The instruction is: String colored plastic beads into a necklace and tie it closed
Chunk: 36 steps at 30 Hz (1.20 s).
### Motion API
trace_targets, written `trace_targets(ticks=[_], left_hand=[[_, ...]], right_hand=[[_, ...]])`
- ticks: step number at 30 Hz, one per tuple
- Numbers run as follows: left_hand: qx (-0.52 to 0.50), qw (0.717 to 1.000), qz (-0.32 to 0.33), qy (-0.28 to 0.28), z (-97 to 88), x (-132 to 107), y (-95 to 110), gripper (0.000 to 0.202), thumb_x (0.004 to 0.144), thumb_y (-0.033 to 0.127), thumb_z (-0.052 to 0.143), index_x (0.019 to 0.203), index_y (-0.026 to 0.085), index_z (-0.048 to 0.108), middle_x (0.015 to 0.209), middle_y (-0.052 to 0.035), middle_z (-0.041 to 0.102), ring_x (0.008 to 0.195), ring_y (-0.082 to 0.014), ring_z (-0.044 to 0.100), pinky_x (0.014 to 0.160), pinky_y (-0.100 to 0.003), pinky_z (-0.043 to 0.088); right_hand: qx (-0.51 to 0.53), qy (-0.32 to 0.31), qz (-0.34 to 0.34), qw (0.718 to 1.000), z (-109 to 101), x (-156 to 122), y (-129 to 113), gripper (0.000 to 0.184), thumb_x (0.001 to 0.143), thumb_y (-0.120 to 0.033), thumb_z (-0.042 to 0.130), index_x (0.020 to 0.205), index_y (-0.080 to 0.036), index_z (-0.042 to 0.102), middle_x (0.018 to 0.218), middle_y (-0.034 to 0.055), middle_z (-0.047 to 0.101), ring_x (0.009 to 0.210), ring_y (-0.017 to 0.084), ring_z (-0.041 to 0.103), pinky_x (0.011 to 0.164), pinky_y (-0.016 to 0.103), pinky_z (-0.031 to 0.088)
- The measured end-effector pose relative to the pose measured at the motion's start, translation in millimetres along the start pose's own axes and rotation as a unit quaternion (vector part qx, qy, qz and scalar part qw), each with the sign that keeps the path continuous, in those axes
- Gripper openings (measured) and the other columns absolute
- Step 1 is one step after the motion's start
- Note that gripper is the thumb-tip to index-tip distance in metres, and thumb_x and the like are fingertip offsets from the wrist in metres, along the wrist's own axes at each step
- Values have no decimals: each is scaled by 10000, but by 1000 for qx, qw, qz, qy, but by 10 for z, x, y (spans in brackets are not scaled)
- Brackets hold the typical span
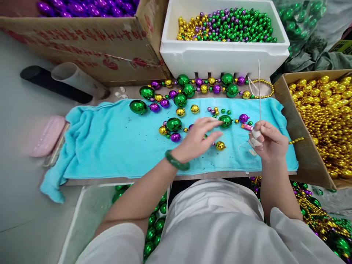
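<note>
My left hand [198, 138] reaches over a turquoise towel [110, 143], fingers stretched toward a large green bead [225, 121] and touching or nearly touching it. A green bangle [177, 161] sits on that wrist. My right hand [268, 141] is closed, pinching a long thin needle [259, 91] that stands upright, with a fine thread trailing from it. A small gold bead [220, 145] lies between the hands. Loose green, purple and gold beads are scattered on the towel, among them a green one [174, 124] and a purple one [175, 137].
A white foam box [225, 55] of mixed beads stands at the back. A cardboard box [330, 124] of gold beads is at right, another cardboard box [82, 40] at back left. A strung bead strand [203, 88] lies behind the towel. A pink case [48, 135] lies left.
</note>
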<state>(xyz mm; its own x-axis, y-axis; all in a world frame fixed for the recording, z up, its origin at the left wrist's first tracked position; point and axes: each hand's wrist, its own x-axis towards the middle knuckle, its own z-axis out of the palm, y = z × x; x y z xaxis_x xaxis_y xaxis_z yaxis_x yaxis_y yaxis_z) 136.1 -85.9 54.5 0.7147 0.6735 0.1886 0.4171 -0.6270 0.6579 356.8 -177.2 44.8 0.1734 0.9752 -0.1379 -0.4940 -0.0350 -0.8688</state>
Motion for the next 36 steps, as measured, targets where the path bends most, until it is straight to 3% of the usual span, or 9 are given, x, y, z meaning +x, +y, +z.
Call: trace_targets(ticks=[4,6,8,12,16,22,26,31,36], left_hand=[[-232,962,-13,-145,228,279,167,284,901,354,485,949,177,701,989,-53,689,954,-167,626,860,-310,489],[-287,945,-56,-149,267,309,127,276,890,329,492,862,151,701,906,-48,710,876,-156,645,816,-294,497],[-294,944,-93,-116,282,288,32,269,888,308,482,829,146,690,883,-41,718,855,-149,649,810,-289,496],[-182,976,-108,-49,340,186,-188,265,894,286,464,792,162,675,837,-26,709,819,-146,639,785,-286,486],[1,998,-32,-51,456,85,-250,280,919,308,452,826,186,686,884,-31,709,877,-174,622,825,-319,451],[157,979,50,-117,592,26,-107,373,913,466,455,1149,226,617,1092,-60,662,1008,-227,567,831,-366,403],[245,954,58,-165,620,-15,-95,243,882,403,535,946,199,649,1011,-62,650,968,-241,550,816,-387,373],[314,936,29,-157,514,-147,-205,176,913,230,461,870,162,618,924,-74,627,898,-224,548,779,-392,366],[266,952,8,-152,312,-171,-292,295,891,425,516,979,167,629,987,-82,635,947,-227,555,815,-375,397]], right_hand=[[1,-19,8,1000,117,38,22,187,716,-353,682,748,-189,598,475,-51,438,377,69,358,342,199,249],[-12,-2,-3,1000,94,49,34,192,723,-359,679,755,-190,594,514,-34,503,392,73,400,340,197,261],[-23,30,-20,999,30,54,46,201,718,-364,688,750,-190,591,609,-3,597,406,71,432,332,196,262],[-17,89,-54,994,-115,50,60,237,696,-384,722,738,-197,583,764,23,674,429,64,468,326,190,274],[17,96,-38,994,-154,36,89,273,705,-411,741,787,-218,566,702,-7,654,491,84,542,340,162,328],[-1,56,0,998,-43,13,200,238,767,-410,699,849,-217,586,597,-34,550,483,88,510,369,177,367],[-11,60,-10,998,-42,-43,136,182,781,-342,689,879,-194,648,569,-26,492,477,82,445,374,184,307],[-37,158,-84,983,-250,-119,-87,177,674,-289,762,777,-157,705,490,-14,414,470,93,378,380,227,254],[-67,192,-70,977,-391,-99,-51,168,632,-310,784,751,-199,742,485,21,416,485,117,391,377,276,261]])
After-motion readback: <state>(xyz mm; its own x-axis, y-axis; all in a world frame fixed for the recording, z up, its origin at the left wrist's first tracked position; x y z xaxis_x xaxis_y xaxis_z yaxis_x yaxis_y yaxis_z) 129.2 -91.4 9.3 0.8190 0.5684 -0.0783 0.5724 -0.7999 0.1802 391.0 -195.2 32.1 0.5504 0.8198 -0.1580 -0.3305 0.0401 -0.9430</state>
